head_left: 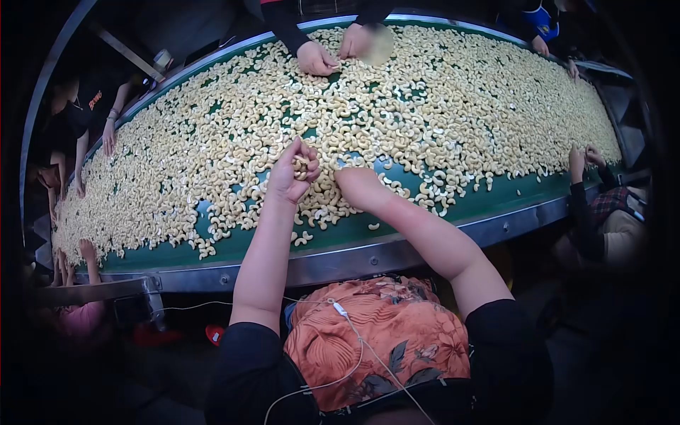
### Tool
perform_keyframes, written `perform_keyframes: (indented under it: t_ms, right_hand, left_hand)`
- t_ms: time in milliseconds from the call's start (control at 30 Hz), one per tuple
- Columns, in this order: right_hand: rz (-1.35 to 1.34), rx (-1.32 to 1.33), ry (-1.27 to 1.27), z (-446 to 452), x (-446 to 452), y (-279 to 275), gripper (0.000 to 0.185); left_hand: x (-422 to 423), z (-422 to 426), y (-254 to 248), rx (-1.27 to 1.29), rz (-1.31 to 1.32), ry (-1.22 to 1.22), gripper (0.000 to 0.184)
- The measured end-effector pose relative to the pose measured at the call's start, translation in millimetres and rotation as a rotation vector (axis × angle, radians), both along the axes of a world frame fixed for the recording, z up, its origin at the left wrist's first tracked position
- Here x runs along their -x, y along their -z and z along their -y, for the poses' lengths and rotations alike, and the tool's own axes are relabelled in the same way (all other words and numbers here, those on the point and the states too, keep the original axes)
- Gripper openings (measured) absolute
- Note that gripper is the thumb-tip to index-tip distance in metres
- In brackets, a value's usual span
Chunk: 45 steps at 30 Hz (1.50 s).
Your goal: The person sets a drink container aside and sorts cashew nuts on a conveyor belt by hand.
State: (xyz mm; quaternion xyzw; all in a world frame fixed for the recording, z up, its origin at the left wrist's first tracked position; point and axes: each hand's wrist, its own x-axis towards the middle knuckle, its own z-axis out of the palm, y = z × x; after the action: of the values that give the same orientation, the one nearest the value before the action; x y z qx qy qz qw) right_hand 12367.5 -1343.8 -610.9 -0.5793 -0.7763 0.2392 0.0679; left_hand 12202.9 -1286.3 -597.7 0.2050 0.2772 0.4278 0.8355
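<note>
My left hand (294, 173) is curled, palm up, around several cashew nuts (301, 167), just above the layer of nuts. Close to its right, my right hand (358, 188) reaches down into the pale cashews (397, 106) with its back toward me. Its fingers are hidden under the hand, so I cannot tell what they grip. Loose cashews lie spread over a green conveyor belt (489, 198), thick in most places and thinner around my hands and along the near edge.
A metal rail (333, 269) borders the near side of the belt. Across from me, another person's hands (319, 58) work among the nuts. More people's hands are at the left end (108, 134) and right end (577, 163). A thin cable (361, 347) hangs over my orange floral apron (382, 333).
</note>
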Motion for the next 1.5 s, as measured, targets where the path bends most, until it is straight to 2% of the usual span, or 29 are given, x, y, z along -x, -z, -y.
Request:
perform_keyframes:
  t_ms: [33,67,133,167,200,233,300,333,400,433,500,567,600,633,700,800,900,933,1033,1133,1233,1267,1300,1367,1467,1500]
  right_hand:
    - [-0.016,0.043,0.001,-2.1,-3.2,2.2,0.014]
    - [-0.167,0.047,-0.024,-2.1,-12.4,7.5,0.012]
    - [-0.723,0.569,0.091,9.1,-39.4,1.6,0.012]
    - [-0.994,0.833,0.155,18.5,-54.1,-2.6,0.013]
    - [-1.293,0.947,0.17,31.7,-70.0,5.7,0.018]
    - [-1.412,0.966,0.203,46.1,-81.3,4.9,0.018]
    - [-1.649,0.995,0.277,74.1,-101.5,1.3,0.018]
    - [-1.696,0.981,0.287,82.1,-111.4,3.3,0.018]
    - [-1.793,0.95,0.305,90.6,-133.8,14.1,0.018]
    - [-1.714,0.853,0.377,88.4,-148.3,15.2,0.018]
    - [-1.559,0.661,0.509,75.8,-180.2,13.0,0.018]
    - [-1.123,0.325,0.777,54.2,-211.7,6.7,0.017]
    - [-0.933,0.198,0.809,40.8,-227.5,5.2,0.018]
    - [-0.743,0.073,0.832,26.6,-244.1,5.9,0.019]
    - [-0.209,-0.37,0.691,-5.9,-278.6,34.4,0.015]
    - [0.154,-0.139,0.603,-31.2,-285.3,26.5,0.018]
    - [0.42,-0.3,0.43,-33.3,-290.3,35.5,0.019]
    - [0.269,-0.169,0.439,-34.6,-300.9,33.3,0.015]
    - [-1.119,0.512,0.633,-11.4,-344.6,14.4,0.013]
    - [-1.337,0.318,0.759,29.4,-348.0,-3.1,0.012]
    - [-0.965,0.306,0.73,34.2,-346.6,2.8,0.012]
    - [-0.631,0.206,0.655,33.9,-337.6,-2.7,0.015]
    - [-0.34,-0.042,0.522,28.8,-337.7,15.3,0.017]
    - [0.064,-0.154,0.448,21.5,-322.9,18.2,0.019]
    - [0.242,-0.256,0.422,19.0,-311.6,25.9,0.019]
    - [0.205,-0.238,0.396,18.9,-313.3,25.7,0.017]
  left_hand:
    - [-6.3,2.5,-7.0,-0.039,-0.11,0.031,0.026]
    - [-14.4,5.4,-13.2,-0.078,-0.219,0.06,0.023]
    - [-36.0,11.7,-25.8,-0.149,-0.408,0.119,0.016]
    - [-48.3,9.8,-23.5,-0.197,-0.456,0.18,0.021]
    - [-60.8,6.7,-20.0,-0.268,-0.539,0.253,0.024]
    - [-75.3,2.7,-12.7,-0.343,-0.617,0.321,0.027]
    - [-111.1,-4.1,12.0,-0.957,-0.995,0.18,0.028]
    - [-125.1,2.4,-7.5,-0.886,-1.224,0.325,0.026]
    - [-146.5,-2.8,21.1,-1.136,-1.375,0.282,0.026]
    - [-157.7,-4.0,31.6,-1.261,-1.451,0.256,0.026]
    - [-164.0,3.7,29.7,-1.268,-1.442,0.315,0.023]
    - [-162.5,8.4,24.2,-1.258,-1.454,0.363,0.022]
    - [-159.2,9.3,18.9,-1.225,-1.479,0.427,0.021]
    - [-156.4,10.9,17.7,-1.217,-1.489,0.423,0.021]
    - [-151.6,13.6,16.6,-1.202,-1.513,0.406,0.021]
    - [-151.7,15.6,24.4,-1.214,-1.534,0.328,0.021]
    - [-153.5,20.0,22.0,-1.203,-1.559,0.295,0.021]
    - [-154.4,21.1,21.5,-1.199,-1.569,0.289,0.021]
    - [-154.2,23.1,22.3,-1.193,-1.572,0.251,0.021]
    - [-154.8,22.6,19.9,-1.158,-1.593,0.225,0.021]
    - [-158.9,23.5,22.8,-1.152,-1.594,0.192,0.02]
    - [-158.8,21.9,25.4,-1.135,-1.574,0.19,0.02]
    - [-160.3,20.3,27.1,-1.118,-1.56,0.183,0.02]
    - [-164.5,22.1,27.9,-1.065,-1.447,0.146,0.02]
    - [-176.2,30.8,15.6,-1.021,-1.431,0.174,0.02]
    - [-187.0,35.9,6.7,-1.012,-1.445,0.202,0.021]
